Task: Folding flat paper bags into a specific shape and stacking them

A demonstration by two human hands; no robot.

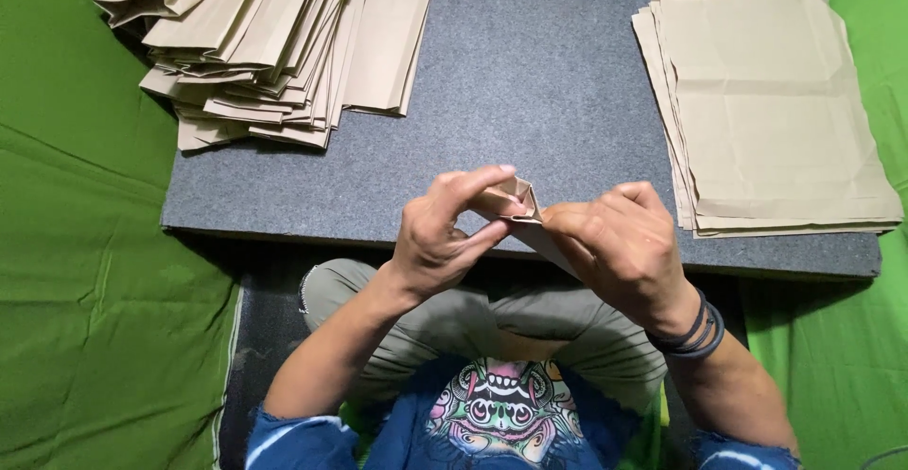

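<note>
Fingers of the left hand (pixel 437 238) and the right hand (pixel 619 243) are pinching a small folded paper bag (pixel 522 200) above the gray board (pixel 530 82).

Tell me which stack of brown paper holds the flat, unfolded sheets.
The stack of flat sheets at the board's right edge. The pile of folded bags at top left is narrow, creased pieces fanned out untidily.
</note>
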